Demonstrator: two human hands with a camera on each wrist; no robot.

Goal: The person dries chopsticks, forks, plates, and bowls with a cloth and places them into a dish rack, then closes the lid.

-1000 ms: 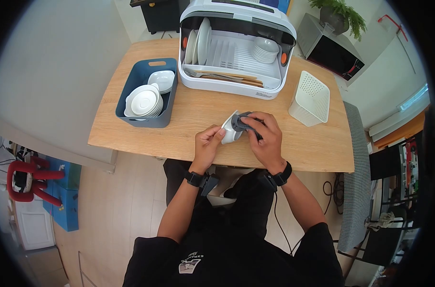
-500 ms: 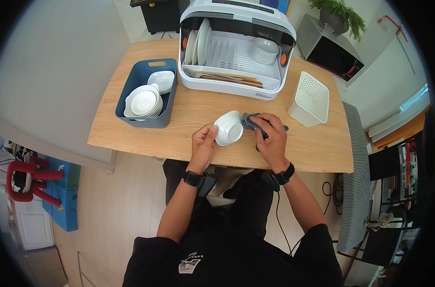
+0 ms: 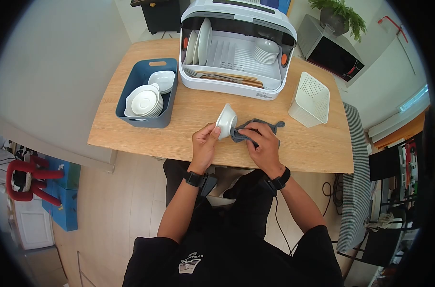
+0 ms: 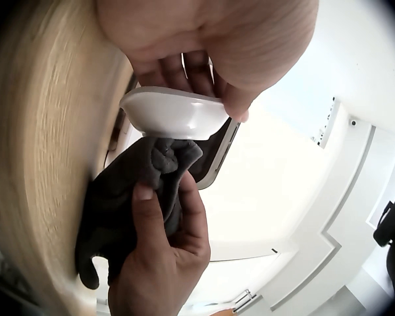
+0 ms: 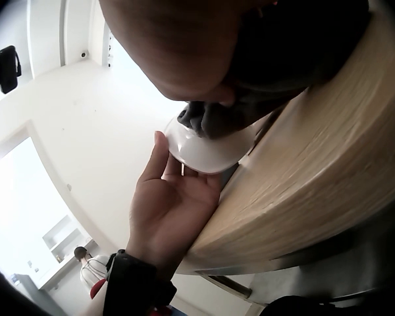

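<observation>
A small white bowl (image 3: 225, 122) is held on its side above the table's front part, its base facing right. The left hand (image 3: 204, 147) grips its rim, thumb on one side and fingers on the other. The right hand (image 3: 264, 147) pinches a dark grey cloth (image 3: 238, 136), which touches the bowl's base; part of the cloth trails behind the fingers. In the left wrist view the bunched cloth (image 4: 161, 158) meets the underside of the bowl (image 4: 174, 115). The right wrist view shows the left hand (image 5: 174, 210) cupping the bowl (image 5: 207, 153).
A blue-grey bin (image 3: 168, 112) with stacked white bowls (image 3: 144, 102) stands at the left. At the back is a white dish cabinet (image 3: 275, 91) with plates, small bowls and cutlery. A white perforated basket (image 3: 309, 115) stands at the right, a microwave (image 3: 330, 50) beyond.
The bowl has turned so its base faces right rather than toward the head camera. The right hand has moved left, bringing the cloth against the base, with more cloth spread out behind.
</observation>
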